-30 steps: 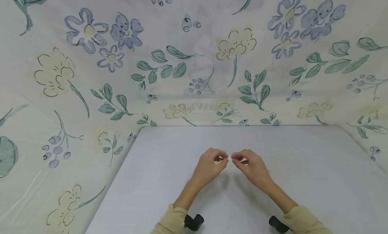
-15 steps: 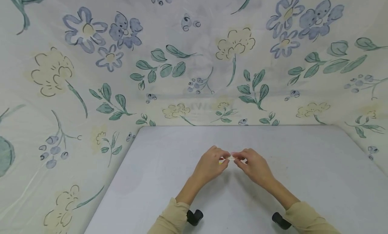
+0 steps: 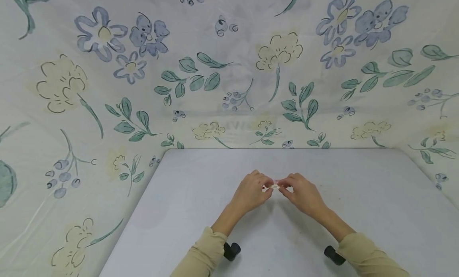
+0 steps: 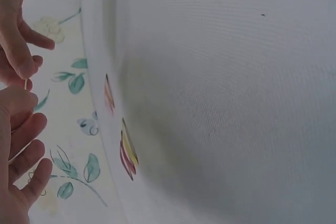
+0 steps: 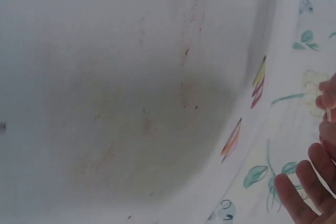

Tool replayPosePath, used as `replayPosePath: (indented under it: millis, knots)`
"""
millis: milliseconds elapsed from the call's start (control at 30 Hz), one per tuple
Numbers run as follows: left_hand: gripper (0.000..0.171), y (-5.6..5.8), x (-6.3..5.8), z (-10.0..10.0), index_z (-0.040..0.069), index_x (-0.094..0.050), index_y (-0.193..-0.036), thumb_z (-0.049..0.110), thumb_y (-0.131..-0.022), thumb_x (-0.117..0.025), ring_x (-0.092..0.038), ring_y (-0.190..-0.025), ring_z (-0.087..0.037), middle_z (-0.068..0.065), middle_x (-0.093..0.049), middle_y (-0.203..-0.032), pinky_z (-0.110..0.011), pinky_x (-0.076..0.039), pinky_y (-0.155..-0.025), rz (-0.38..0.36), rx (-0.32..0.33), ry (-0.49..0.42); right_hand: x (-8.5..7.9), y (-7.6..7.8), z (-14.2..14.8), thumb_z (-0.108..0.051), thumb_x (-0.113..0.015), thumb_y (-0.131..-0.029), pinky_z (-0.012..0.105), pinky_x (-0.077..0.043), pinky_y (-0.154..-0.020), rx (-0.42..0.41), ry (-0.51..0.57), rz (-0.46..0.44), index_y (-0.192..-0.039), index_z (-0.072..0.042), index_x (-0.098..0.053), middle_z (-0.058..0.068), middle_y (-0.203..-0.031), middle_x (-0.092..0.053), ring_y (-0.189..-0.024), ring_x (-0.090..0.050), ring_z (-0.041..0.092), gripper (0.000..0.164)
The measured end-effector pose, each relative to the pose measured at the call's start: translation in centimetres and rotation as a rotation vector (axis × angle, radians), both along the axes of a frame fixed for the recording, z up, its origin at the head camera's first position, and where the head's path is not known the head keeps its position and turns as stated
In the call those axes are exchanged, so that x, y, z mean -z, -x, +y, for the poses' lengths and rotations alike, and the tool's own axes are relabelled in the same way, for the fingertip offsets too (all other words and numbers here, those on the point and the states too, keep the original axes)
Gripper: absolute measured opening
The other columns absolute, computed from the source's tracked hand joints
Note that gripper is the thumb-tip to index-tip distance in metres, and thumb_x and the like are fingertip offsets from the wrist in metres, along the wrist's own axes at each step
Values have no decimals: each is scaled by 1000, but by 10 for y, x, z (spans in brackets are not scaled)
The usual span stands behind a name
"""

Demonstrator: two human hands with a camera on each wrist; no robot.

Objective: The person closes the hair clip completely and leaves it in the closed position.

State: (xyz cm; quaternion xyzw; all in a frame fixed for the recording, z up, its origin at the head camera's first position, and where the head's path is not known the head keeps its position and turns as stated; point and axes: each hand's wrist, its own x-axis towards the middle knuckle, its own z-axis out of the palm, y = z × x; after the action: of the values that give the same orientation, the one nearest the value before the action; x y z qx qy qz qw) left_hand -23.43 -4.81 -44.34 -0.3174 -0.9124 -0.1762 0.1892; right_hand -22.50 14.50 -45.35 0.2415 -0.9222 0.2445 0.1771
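Thumb and forefinger of my left hand (image 3: 251, 192) pinch a small, thin whitish strip (image 4: 25, 84), which shows between the fingertips of both hands in the left wrist view. The right hand (image 3: 305, 195) pinches it from the other side, fingertips close to the left ones. What the strip is, I cannot tell. In the left wrist view the other fingers of the left hand (image 4: 26, 156) are spread loosely. Beyond the hands lie slim pointed pieces in two small groups: yellow and dark red ones (image 4: 127, 150), and orange-pink ones (image 5: 231, 141). The hands mostly hide them in the head view.
A white table (image 3: 201, 169) spreads under the hands, with faint smudges and specks on it. Floral sheeting (image 3: 229, 89) hangs behind and at the sides. A black wrist camera (image 3: 232, 251) sits at the left sleeve and another black camera (image 3: 334, 255) at the right.
Both hands have shifted slightly to the right and away from the body, still pinching close together. The red and yellow seen behind the left fingers earlier is now mostly covered.
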Motion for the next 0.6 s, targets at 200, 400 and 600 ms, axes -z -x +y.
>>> replayPosePath:
  millis: [200, 400, 600]
  knots:
    - [11, 6, 2, 3, 14, -76, -92, 20, -83, -77, -57, -79, -10, 6, -72, -83, -21, -45, -67, 13, -16, 62, 2, 4, 3, -11, -82, -79, 28, -55, -64, -21, -56, 44, -95, -10, -74, -2, -85, -65, -82, -61, 15, 17]
    - [12, 10, 4, 8, 15, -76, -93, 23, -84, -77, -57, -80, -10, 7, -72, -85, -21, -45, -68, 0, -30, 109, 2, 8, 7, -12, -82, -80, 29, -56, -66, -27, -85, 5, -95, -9, -72, -1, -86, -64, -81, -60, 16, 18]
    - [11, 17, 6, 15, 17, -75, -92, 26, -84, -76, -55, -79, -9, 9, -71, -85, -21, -43, -67, -2, -47, 190, 2, 15, 12, -13, -81, -81, 32, -56, -70, -26, -140, -53, -93, -9, -71, 1, -87, -64, -83, -59, 17, 16]
